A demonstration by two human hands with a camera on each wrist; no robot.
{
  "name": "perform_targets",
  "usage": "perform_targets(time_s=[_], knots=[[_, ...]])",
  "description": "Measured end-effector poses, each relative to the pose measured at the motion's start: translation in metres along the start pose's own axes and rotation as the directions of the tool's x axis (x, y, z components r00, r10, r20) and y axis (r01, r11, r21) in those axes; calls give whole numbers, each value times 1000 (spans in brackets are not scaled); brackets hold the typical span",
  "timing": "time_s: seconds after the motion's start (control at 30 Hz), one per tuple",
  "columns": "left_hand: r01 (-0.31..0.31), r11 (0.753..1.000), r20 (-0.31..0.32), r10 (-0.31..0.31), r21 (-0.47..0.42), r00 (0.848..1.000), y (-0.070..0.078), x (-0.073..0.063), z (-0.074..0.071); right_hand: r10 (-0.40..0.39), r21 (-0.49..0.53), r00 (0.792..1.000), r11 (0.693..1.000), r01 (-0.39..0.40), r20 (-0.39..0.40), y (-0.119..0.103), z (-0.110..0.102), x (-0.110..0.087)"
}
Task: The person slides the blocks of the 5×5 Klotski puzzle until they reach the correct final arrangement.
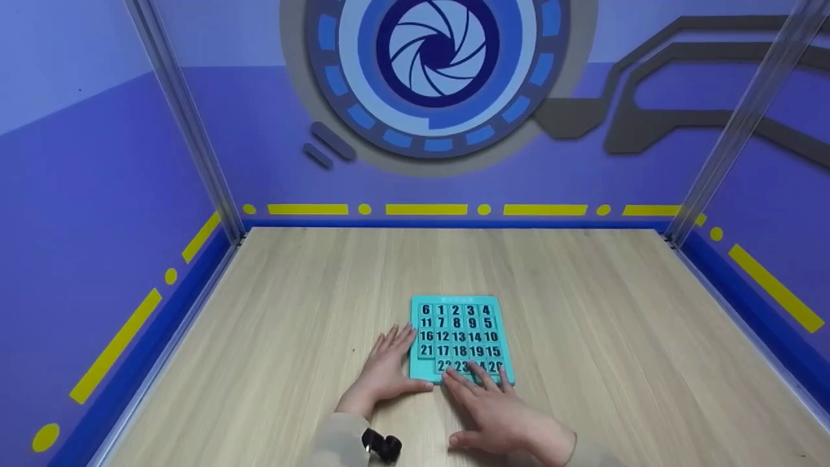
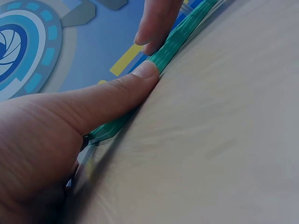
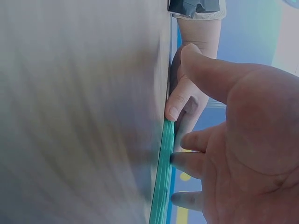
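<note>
A turquoise number slide puzzle (image 1: 420,371) lies flat on the table, its tiles bearing black numbers. The tile-free space is at its lower left corner, below 21 and left of 22. My left hand (image 1: 384,371) rests at that corner, fingers stretched along the left edge and thumb against the front edge. In the left wrist view the thumb (image 2: 117,95) lies straight against the green rim (image 2: 180,37). My right hand (image 1: 496,412) is over the front edge, its fingertips on the bottom row, partly hiding 24 and 20. Its thumb points left, off the board.
The wooden table (image 1: 292,292) stretches around the puzzle. Blue-purple panels (image 1: 246,143) with yellow marks enclose it at the back and sides, joined by metal posts (image 1: 188,123). A small black device (image 1: 384,446) sits at the left sleeve.
</note>
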State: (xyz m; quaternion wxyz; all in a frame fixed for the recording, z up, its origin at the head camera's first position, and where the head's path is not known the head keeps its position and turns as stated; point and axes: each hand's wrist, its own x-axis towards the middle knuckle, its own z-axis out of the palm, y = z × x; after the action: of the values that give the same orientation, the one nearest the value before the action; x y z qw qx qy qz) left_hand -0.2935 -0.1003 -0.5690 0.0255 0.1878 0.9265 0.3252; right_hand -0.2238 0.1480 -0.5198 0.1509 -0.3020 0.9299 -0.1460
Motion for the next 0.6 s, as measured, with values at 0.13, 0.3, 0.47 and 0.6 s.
perform_targets(time_s=[0.13,0.3,0.47,0.6], knots=[[-12,1000,-5,12,-3,1000,0,-1,0,-8,-5,1000,1000,8,-5,-2,-3,1],[-12,1000,-8,12,-9,1000,1,-1,0,-4,-15,1000,1000,3,-12,-3,-5,8],[-5,1000,-7,5,2,1000,2,-1,0,9,-19,1000,1000,-10,-21,-5,-5,18],[-5,1000,-8,5,9,1000,2,-1,-1,22,-25,999,999,-23,-34,-6,-6,26]])
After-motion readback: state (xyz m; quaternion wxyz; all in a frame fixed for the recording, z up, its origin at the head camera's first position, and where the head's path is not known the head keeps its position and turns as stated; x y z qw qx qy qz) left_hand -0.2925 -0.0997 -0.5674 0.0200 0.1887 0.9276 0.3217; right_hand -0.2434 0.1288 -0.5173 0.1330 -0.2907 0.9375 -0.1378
